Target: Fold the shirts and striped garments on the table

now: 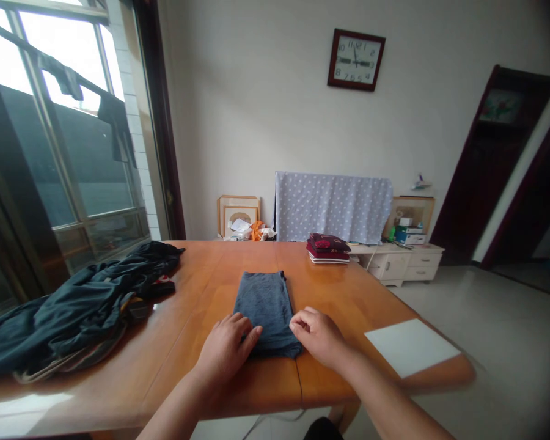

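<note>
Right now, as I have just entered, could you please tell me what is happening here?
On the wooden table, a person's left hand is at the left edge of a folded blue garment, and the right hand is at its right edge. A heap of dark clothes lies at the left; a folded stack sits near the table's far edge.

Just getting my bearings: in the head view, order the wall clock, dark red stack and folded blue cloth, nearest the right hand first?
1. Folded blue cloth: just left of the right hand.
2. Dark red stack: farther across the table.
3. Wall clock: high on the wall beyond.
</note>
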Available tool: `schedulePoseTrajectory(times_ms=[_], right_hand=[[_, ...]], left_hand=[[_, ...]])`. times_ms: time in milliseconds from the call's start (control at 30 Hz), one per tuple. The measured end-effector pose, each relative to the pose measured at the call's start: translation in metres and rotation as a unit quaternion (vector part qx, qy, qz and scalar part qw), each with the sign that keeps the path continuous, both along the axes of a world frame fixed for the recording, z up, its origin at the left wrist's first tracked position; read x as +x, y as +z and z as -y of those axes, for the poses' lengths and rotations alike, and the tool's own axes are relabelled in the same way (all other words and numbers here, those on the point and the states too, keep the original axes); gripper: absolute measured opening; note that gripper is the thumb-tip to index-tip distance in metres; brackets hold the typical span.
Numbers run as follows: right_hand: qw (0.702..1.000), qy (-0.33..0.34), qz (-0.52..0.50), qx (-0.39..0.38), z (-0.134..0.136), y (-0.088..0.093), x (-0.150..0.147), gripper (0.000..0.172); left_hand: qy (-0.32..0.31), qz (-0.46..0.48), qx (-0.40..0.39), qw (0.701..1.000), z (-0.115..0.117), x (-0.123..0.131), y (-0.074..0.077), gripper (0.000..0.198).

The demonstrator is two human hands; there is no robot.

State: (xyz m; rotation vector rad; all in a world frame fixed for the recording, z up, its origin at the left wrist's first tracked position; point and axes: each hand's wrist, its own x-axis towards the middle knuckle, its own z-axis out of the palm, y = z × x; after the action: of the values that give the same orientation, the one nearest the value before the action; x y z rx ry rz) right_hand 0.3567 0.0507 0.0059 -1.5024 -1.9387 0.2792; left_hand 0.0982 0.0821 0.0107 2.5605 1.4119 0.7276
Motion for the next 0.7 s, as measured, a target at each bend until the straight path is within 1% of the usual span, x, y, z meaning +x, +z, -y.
schedulePoseTrajectory(times_ms=[33,100,167,233,300,367,433,500,600,700], right_hand=[[1.000,0.005,0.010,-0.009,-0.004,0.001,-0.002,0.017],[0.997,0.030,0.048,-0.052,-0.011,0.003,-0.004,0.013],[0.989,0.057,0.084,-0.106,-0.016,0.006,-0.004,0.011],[0.985,0.064,0.095,-0.132,-0.022,0.011,-0.004,0.011],[0.987,0.065,0.082,-0.125,-0.031,0.018,-0.006,0.014],[0.989,0.075,0.066,-0.111,-0.042,0.024,-0.012,0.016],[0.988,0.092,0.064,-0.105,-0.054,0.027,-0.022,0.017],[0.986,0.107,0.076,-0.101,-0.066,0.026,-0.032,0.017],[0.985,0.114,0.097,-0.087,-0.078,0.017,-0.042,0.017],[0.985,0.105,0.109,-0.076,-0.081,0.003,-0.044,0.018]], left_hand=[[0.002,-0.007,-0.006,1.000,-0.003,0.000,0.001,0.041],[0.001,-0.026,-0.027,0.999,-0.008,-0.001,0.001,0.035],[-0.008,-0.040,-0.054,0.998,-0.013,-0.004,0.002,0.026],[-0.022,-0.044,-0.077,0.996,-0.019,-0.008,0.003,0.022],[-0.021,-0.049,-0.097,0.994,-0.027,-0.009,0.008,0.023],[-0.001,-0.052,-0.102,0.993,-0.040,-0.008,0.014,0.023],[0.030,-0.043,-0.080,0.995,-0.057,-0.001,0.019,0.022],[0.060,-0.028,-0.041,0.997,-0.077,0.009,0.020,0.024],[0.085,-0.032,0.001,0.996,-0.105,0.027,0.013,0.030],[0.084,-0.075,-0.007,0.994,-0.125,0.036,-0.005,0.044]])
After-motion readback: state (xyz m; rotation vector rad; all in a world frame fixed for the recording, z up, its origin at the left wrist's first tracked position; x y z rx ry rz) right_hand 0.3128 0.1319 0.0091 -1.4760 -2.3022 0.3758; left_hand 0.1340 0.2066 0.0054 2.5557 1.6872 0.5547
